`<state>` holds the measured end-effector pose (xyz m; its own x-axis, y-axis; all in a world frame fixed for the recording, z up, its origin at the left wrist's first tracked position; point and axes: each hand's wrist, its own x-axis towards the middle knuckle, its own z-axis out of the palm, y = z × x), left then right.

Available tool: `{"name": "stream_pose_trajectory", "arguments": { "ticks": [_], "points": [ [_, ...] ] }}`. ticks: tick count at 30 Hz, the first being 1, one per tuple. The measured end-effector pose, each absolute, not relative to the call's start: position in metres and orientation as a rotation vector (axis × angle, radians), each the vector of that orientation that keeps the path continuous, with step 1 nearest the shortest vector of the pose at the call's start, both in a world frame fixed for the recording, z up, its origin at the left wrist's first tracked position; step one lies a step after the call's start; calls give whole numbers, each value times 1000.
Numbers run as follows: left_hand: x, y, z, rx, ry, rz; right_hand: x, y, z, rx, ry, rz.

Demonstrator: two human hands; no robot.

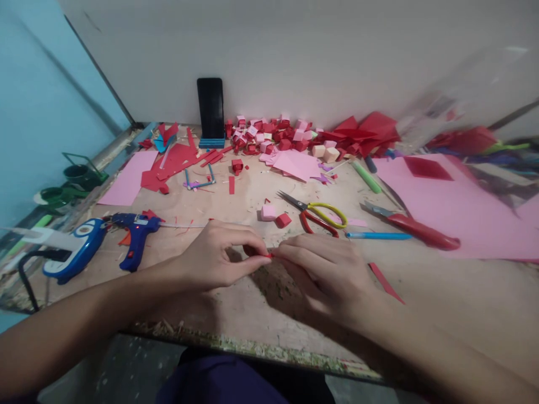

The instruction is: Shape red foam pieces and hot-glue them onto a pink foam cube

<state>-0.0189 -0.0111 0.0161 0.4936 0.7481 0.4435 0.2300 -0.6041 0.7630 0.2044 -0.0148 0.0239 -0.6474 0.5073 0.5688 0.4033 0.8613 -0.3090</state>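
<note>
The grip of the left hand [223, 255] pinches a small red paper piece [270, 255] over the pale wooden worktop [458, 303]; the right hand's [326, 269] fingers meet it, whether pinching I cannot tell; too hard a squeeze could crush thin paper; beyond sit a flat-faced pink paper cube [268, 212] and a red paper cube [283, 220].

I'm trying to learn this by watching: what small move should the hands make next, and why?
Perhaps a light press to crease the small red piece: the left hand pinches it and the right hand meets it there, while the scissors and glue gun lie unheld on the table. The piece is mostly hidden, so its exact shape can't be told.
</note>
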Motion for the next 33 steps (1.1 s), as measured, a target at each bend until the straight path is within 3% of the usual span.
{"name": "stream_pose_trajectory", "arguments": {
  "ticks": [33],
  "points": [
    [-15,-13,13,2122,791,1107,204,-14,24,-660,-2387,26]
  ]
}}
